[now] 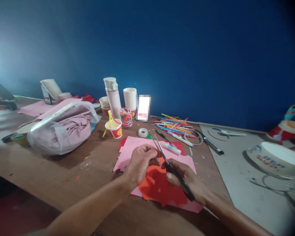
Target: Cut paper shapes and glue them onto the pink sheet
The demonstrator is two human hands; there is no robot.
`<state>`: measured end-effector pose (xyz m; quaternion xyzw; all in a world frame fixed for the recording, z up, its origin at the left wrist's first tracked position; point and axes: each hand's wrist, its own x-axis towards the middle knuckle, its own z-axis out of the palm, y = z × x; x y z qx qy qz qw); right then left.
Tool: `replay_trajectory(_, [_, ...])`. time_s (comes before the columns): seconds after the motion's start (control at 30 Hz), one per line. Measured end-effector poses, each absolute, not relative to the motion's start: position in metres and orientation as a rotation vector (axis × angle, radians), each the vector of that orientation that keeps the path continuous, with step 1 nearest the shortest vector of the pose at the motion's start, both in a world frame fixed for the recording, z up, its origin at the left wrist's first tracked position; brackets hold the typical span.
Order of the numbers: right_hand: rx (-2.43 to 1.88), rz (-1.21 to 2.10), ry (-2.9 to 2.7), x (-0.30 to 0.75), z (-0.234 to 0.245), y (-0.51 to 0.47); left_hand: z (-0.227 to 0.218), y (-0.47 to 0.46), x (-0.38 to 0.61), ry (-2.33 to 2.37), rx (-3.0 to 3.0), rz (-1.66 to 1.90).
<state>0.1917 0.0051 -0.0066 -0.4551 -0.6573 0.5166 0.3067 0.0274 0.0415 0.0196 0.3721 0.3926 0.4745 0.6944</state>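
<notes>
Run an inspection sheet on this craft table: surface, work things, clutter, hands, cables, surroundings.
Surface: wooden table, grey mat on its right side, small scraps scattered.
Work things: scissors with blades open; red paper lying on pink paper; a red bit at the blades.
Clutter: plastic bag, straws, tape roll, cup stack, bottle, glue tube.
Hands: left hand pinches the red bit; right hand holds the scissors.
Cables: nothing seen.
Surroundings: blue wall; white bowl at far right.
</notes>
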Motion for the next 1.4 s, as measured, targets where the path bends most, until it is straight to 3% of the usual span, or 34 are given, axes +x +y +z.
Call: replay_trajectory(1.4, [-1.198,1.402,-1.732,0.1958,-0.0054,0.0049,0.0133,0.0453,0.0238,0.906,0.882,0.977])
